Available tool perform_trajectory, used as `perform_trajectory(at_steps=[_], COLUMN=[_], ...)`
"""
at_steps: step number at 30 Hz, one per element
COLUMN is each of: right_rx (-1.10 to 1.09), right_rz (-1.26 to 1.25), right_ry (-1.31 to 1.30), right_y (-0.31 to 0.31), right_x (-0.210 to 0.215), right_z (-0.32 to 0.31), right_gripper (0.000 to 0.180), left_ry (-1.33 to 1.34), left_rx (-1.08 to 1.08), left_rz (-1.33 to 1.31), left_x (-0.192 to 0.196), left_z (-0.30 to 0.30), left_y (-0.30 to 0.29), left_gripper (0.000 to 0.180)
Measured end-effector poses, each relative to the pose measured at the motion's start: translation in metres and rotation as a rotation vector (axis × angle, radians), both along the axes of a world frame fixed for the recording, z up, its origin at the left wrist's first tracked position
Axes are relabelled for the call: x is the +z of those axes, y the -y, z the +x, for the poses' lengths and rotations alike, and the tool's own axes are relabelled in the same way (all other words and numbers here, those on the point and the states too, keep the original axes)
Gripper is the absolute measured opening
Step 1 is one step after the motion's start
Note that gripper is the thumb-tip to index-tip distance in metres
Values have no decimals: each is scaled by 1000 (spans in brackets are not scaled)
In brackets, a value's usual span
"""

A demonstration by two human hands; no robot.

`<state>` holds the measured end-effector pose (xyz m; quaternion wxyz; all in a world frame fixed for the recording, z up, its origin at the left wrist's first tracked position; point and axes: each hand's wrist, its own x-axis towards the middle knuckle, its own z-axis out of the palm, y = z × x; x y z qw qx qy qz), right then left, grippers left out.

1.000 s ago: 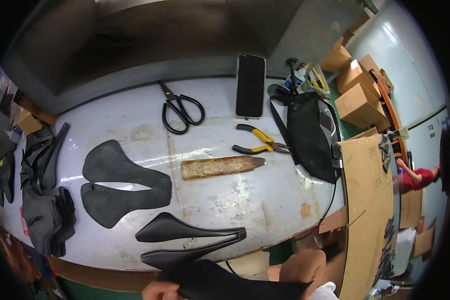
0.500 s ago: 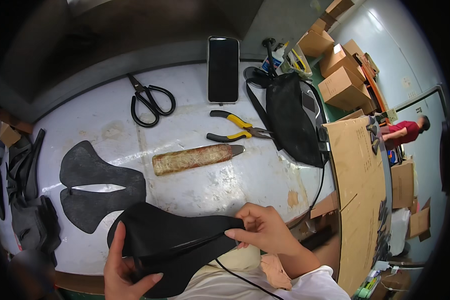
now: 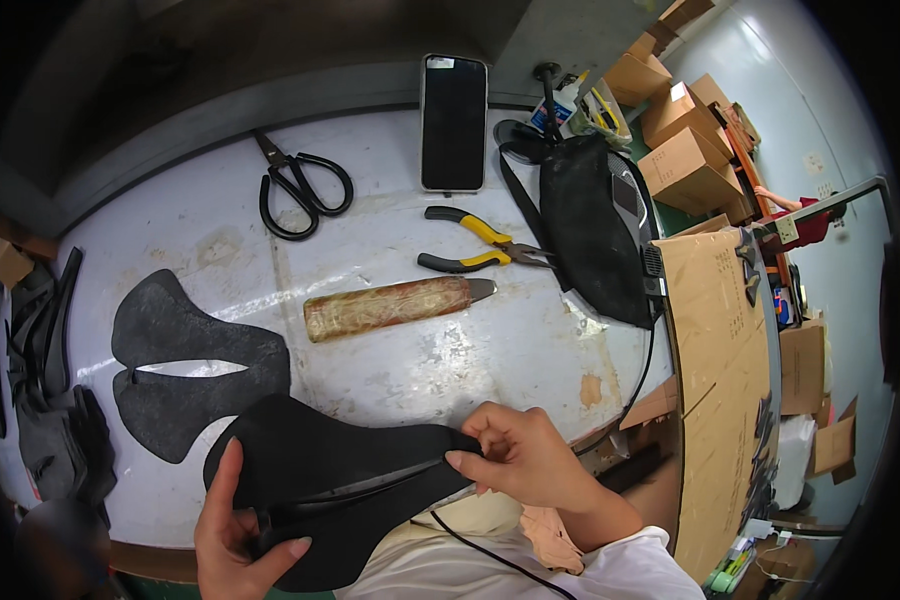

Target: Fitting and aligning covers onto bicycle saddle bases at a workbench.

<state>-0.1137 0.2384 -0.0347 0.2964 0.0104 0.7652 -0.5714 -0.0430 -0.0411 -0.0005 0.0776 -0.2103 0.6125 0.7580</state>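
Note:
A black bicycle saddle (image 3: 320, 440) with a long slot down its middle is held at the table's near edge. My left hand (image 3: 235, 540) grips its wide end, thumb and fingers spread across the edge. At the narrow nose, my right hand (image 3: 510, 455) pinches the black covering between thumb and curled fingers. Just beyond the wide end lies a flat dark grey saddle-shaped piece (image 3: 195, 340) with a slit. Farther off, a tape-wrapped handle with a short metal blade (image 3: 385, 308) rests on the white table (image 3: 370, 375).
Black-handled scissors (image 3: 305, 190), yellow-and-black pliers (image 3: 485, 245) and a phone (image 3: 453, 125) lie at the back. A black pouch-like device (image 3: 595, 230) with a cable is right of them. Dark cut pieces (image 3: 60, 430) pile at left. Cardboard (image 3: 715, 330) and a distant person (image 3: 805, 222) are at right.
The saddle and both hands have shifted very slightly left in the picture, the grips unchanged. The view has tilted a little. The distant person has moved partly behind a rail.

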Motion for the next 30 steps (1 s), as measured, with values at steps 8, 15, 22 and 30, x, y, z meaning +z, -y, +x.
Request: perform_trajectory(at_steps=[8, 15, 22, 30], right_rx=[17, 105, 73, 250], right_rz=[29, 195, 161, -119], right_ry=[34, -167, 19, 152], right_y=[3, 10, 15, -1], right_x=[2, -2, 11, 7], right_z=[-1, 1, -7, -9], right_gripper=[19, 20, 27, 22], left_ry=[-9, -58, 168, -317], left_rx=[-27, -186, 32, 688], left_rz=[-5, -775, -816, -151], left_x=[-3, -12, -27, -43], left_z=[3, 10, 39, 37], left_y=[8, 17, 11, -24], left_gripper=[102, 105, 93, 57])
